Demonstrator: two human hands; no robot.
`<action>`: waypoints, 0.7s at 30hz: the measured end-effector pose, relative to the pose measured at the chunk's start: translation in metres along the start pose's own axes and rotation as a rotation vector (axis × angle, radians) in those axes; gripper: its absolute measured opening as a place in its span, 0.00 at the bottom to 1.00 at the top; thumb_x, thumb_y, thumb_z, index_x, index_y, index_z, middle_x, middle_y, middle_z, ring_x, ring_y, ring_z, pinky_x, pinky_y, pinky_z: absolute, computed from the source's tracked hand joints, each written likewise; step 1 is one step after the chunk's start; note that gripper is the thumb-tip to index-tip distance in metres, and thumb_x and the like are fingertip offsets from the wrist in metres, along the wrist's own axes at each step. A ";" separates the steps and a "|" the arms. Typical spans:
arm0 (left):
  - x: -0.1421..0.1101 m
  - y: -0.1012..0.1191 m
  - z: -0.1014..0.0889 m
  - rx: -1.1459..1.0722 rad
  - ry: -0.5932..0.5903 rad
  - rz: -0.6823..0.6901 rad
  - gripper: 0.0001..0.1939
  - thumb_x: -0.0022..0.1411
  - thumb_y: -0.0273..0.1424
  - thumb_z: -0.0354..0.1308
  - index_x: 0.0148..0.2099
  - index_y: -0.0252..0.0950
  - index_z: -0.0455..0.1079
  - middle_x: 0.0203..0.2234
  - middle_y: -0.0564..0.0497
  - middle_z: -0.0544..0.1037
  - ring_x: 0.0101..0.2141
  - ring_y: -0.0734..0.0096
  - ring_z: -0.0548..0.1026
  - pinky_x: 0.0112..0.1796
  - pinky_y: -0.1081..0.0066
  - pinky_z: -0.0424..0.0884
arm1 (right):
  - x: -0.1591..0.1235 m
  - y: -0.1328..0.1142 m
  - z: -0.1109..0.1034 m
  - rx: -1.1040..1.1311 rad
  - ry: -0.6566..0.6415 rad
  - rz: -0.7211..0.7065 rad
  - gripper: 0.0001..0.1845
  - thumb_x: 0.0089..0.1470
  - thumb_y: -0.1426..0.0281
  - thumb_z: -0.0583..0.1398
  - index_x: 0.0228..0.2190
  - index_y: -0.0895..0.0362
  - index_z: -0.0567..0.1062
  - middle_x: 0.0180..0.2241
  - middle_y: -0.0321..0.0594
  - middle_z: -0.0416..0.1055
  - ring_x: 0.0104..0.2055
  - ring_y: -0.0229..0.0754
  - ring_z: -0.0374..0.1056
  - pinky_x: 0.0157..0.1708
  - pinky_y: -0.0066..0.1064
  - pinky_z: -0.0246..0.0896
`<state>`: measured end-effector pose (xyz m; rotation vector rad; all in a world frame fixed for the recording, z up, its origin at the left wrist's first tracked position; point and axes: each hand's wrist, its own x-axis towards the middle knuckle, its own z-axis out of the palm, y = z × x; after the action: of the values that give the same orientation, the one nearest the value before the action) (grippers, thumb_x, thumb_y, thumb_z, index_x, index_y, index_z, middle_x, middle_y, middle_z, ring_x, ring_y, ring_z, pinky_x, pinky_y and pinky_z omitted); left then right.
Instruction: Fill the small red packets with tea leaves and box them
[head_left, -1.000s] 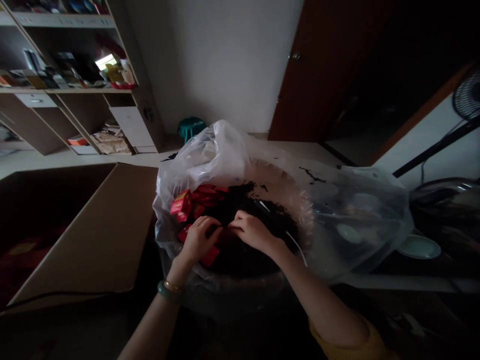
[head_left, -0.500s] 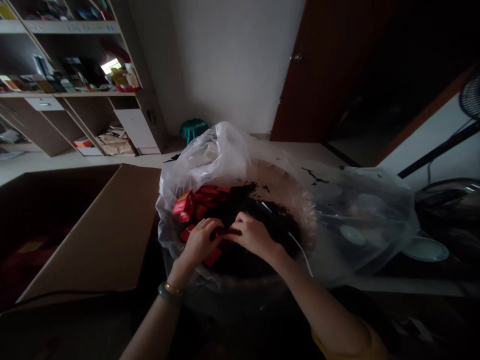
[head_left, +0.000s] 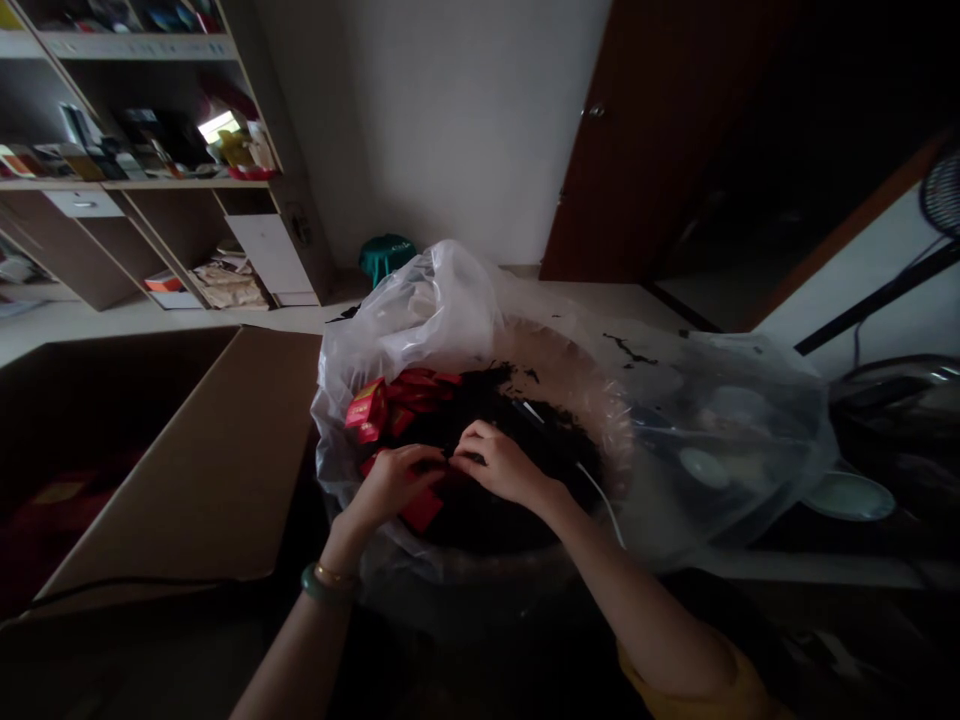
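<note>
A wide round container lined with clear plastic [head_left: 442,290] holds dark, loose, leaf-like pieces [head_left: 495,520]. Small red packets [head_left: 367,408] are heaped at its left side, and another red packet [head_left: 422,508] shows just below my left hand [head_left: 397,485]. That hand is closed over the leaves, fingers pointing right; what they grip is hidden. My right hand [head_left: 499,462] faces it with thumb and fingers pinched, the tips almost meeting the left ones. Whatever lies in the pinch is too dark to make out. Beyond the right hand lies a dark, slim device [head_left: 536,415] with a white cable.
An open cardboard box [head_left: 187,450] with red contents stands at left. Clear plastic sheeting [head_left: 720,430] spreads right, near a pale dish [head_left: 851,497]. Behind are shelves [head_left: 142,185], a green-covered stool or bin [head_left: 386,258] and a brown door [head_left: 637,150]. A fan [head_left: 941,195] is at far right.
My left hand has shifted slightly left and down, and the red seen between my hands is now out of sight. The right fingertips have moved a little left and up.
</note>
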<state>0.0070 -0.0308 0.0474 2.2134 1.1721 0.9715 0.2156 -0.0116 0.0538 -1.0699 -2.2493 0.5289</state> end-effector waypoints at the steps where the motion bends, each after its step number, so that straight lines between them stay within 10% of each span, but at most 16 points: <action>1: 0.001 0.000 -0.003 -0.047 -0.005 -0.006 0.07 0.57 0.30 0.62 0.39 0.37 0.76 0.38 0.48 0.81 0.38 0.67 0.79 0.40 0.71 0.73 | -0.001 0.000 -0.002 0.022 -0.032 -0.010 0.03 0.53 0.70 0.64 0.32 0.56 0.78 0.37 0.39 0.70 0.37 0.37 0.68 0.40 0.29 0.64; 9: 0.017 0.004 -0.003 -0.229 0.143 -0.174 0.06 0.56 0.30 0.60 0.35 0.35 0.77 0.29 0.49 0.81 0.31 0.69 0.78 0.33 0.73 0.74 | -0.001 -0.006 0.002 -0.084 -0.067 0.005 0.05 0.52 0.67 0.65 0.29 0.57 0.77 0.37 0.39 0.72 0.36 0.37 0.70 0.37 0.27 0.62; 21: 0.009 0.003 0.011 -0.203 0.005 -0.195 0.17 0.49 0.22 0.59 0.44 0.36 0.74 0.35 0.50 0.81 0.35 0.68 0.79 0.37 0.72 0.75 | 0.002 -0.007 0.025 0.031 0.195 -0.017 0.03 0.52 0.71 0.64 0.29 0.53 0.80 0.37 0.41 0.73 0.42 0.42 0.67 0.44 0.35 0.64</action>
<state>0.0203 -0.0257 0.0450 1.9017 1.2088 0.9694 0.1946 -0.0168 0.0399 -1.0395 -2.0726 0.4313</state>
